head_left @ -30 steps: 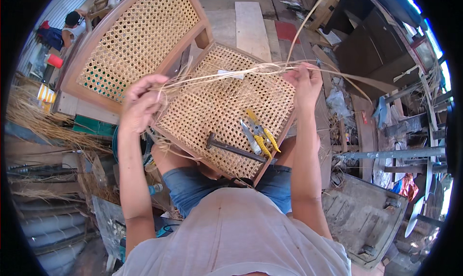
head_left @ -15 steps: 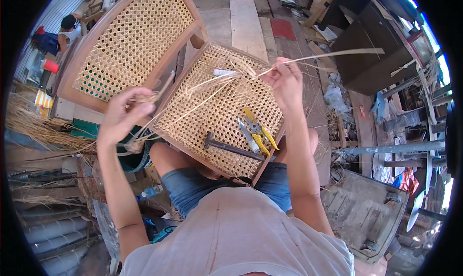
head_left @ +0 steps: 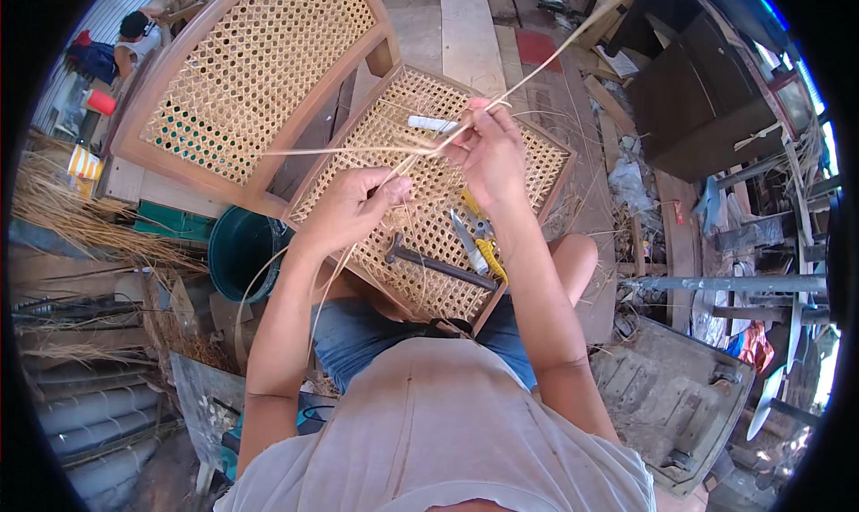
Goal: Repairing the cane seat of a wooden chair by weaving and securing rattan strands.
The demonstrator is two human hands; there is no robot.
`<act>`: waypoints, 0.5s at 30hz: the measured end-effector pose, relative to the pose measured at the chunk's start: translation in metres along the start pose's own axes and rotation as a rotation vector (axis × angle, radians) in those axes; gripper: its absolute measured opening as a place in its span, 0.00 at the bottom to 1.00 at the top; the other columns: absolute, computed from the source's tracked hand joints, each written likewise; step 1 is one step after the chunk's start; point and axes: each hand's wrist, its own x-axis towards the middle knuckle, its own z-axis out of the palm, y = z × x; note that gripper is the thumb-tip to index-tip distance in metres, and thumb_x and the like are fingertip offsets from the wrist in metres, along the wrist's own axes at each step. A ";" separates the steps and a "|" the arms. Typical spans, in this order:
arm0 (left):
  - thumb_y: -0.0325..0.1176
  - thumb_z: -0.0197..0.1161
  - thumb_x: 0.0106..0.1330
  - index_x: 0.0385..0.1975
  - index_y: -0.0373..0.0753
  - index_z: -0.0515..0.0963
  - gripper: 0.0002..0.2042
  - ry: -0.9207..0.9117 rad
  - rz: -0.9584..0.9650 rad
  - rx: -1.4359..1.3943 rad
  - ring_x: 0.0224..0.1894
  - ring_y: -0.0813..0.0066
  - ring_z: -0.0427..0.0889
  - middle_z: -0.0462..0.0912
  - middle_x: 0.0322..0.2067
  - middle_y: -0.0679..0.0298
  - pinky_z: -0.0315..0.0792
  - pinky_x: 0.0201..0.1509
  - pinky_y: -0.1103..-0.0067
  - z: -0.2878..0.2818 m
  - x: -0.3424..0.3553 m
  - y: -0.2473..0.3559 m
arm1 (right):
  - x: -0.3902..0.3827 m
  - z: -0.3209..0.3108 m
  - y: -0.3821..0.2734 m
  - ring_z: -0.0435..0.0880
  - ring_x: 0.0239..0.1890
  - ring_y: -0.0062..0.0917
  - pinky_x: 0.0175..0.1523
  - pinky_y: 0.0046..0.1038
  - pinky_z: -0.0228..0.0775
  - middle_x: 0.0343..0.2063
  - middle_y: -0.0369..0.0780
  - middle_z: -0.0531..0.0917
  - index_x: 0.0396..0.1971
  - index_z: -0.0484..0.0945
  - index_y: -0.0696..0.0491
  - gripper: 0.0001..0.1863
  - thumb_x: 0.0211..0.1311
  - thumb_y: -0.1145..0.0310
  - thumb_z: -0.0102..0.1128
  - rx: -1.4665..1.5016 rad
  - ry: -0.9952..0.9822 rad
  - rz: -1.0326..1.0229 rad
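Over the cane seat point(head_left: 548, 160) of a wooden chair, my two hands are close together. My left hand point(head_left: 344, 212) is closed on pale cane strips point(head_left: 407, 163), whose tails hang down past my wrist. My right hand point(head_left: 492, 161) pinches the strips just to the right, and one long cane strip point(head_left: 555, 53) runs from it up to the far right. A hammer point(head_left: 440, 266), a knife point(head_left: 464, 229) and a yellow-handled tool point(head_left: 489, 251), partly behind my right forearm, lie on the seat. A white roll-like piece point(head_left: 431, 123) is beyond my hands.
The chair's woven cane backrest point(head_left: 259, 78) rises at the far left. A dark green bucket point(head_left: 237, 248) and a heap of loose cane point(head_left: 85, 199) are on the left. Another person point(head_left: 139, 42) sits far left. A dark cabinet point(head_left: 707, 92) stands at the right.
My left hand has moved right, over the seat, and my right hand has moved left toward it. The long strip now points up and away, and the bundled strips have been drawn between my hands.
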 end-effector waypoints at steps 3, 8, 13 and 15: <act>0.38 0.58 0.77 0.33 0.31 0.80 0.15 -0.143 0.024 -0.125 0.26 0.78 0.73 0.78 0.22 0.63 0.70 0.33 0.76 -0.019 -0.015 -0.007 | 0.029 -0.030 -0.010 0.73 0.20 0.19 0.22 0.26 0.70 0.27 0.36 0.76 0.43 0.74 0.54 0.06 0.76 0.75 0.46 -0.110 0.104 -0.099; 0.40 0.54 0.80 0.31 0.31 0.78 0.18 -0.276 -0.056 -0.200 0.35 0.82 0.76 0.80 0.29 0.67 0.71 0.41 0.81 -0.066 -0.059 -0.016 | 0.076 -0.081 -0.043 0.70 0.19 0.17 0.20 0.23 0.62 0.26 0.35 0.75 0.40 0.75 0.56 0.06 0.74 0.77 0.47 -0.132 0.487 -0.225; 0.41 0.54 0.81 0.36 0.31 0.79 0.18 -0.058 -0.106 -0.187 0.36 0.83 0.76 0.81 0.31 0.68 0.71 0.44 0.82 -0.072 -0.067 -0.026 | 0.060 -0.057 -0.033 0.73 0.17 0.20 0.23 0.25 0.67 0.22 0.34 0.76 0.44 0.80 0.58 0.11 0.76 0.68 0.52 -0.499 0.057 -0.195; 0.41 0.54 0.81 0.40 0.31 0.79 0.17 -0.004 -0.088 -0.175 0.38 0.84 0.76 0.82 0.33 0.67 0.72 0.46 0.81 -0.071 -0.065 -0.031 | 0.043 -0.039 -0.042 0.77 0.18 0.21 0.26 0.26 0.70 0.20 0.37 0.78 0.39 0.81 0.61 0.13 0.76 0.66 0.54 -0.939 0.050 -0.156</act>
